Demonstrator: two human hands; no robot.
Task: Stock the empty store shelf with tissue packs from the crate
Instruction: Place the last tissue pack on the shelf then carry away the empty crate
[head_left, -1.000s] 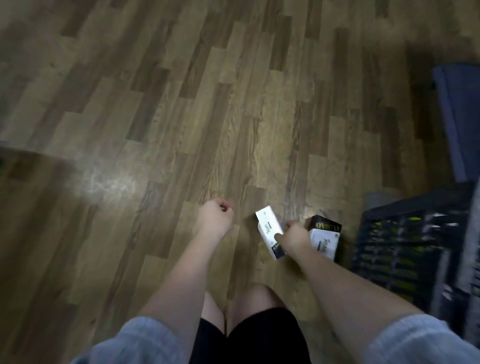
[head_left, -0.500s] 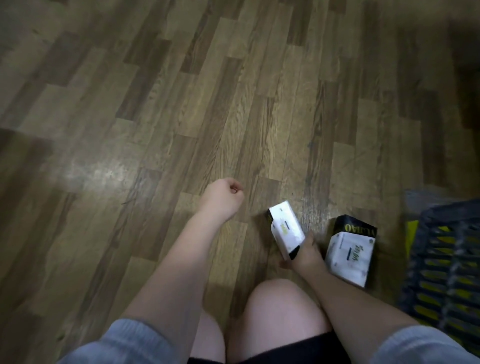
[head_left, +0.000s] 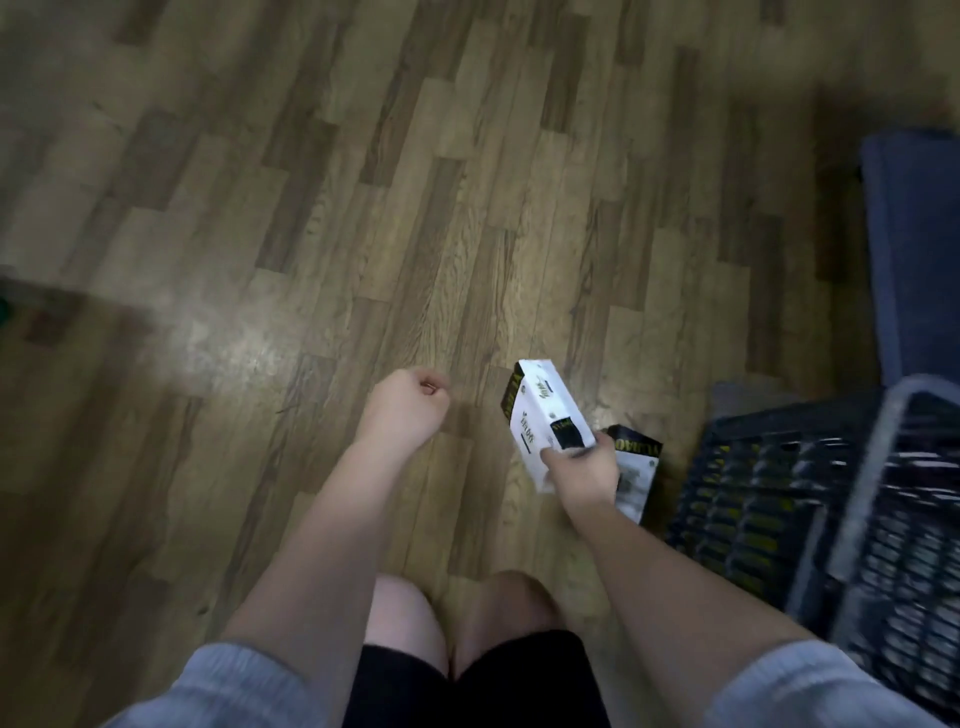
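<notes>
My right hand grips a white and black tissue pack by its near end and holds it tilted above the wooden floor. A second tissue pack lies on the floor just behind that hand, partly hidden by it. The dark plastic crate stands at the right with several yellow-marked packs showing through its mesh wall. My left hand hangs over the floor to the left of the held pack, curled into a loose fist with nothing in it. No shelf is in view.
A dark blue object stands at the right edge beyond the crate. Wooden floor fills the rest of the view. My knees are at the bottom centre.
My right hand has lifted the white pack higher off the floor, with the second pack left behind on the floor. The camera view has swung, showing more of the crate. My left hand stays fisted.
</notes>
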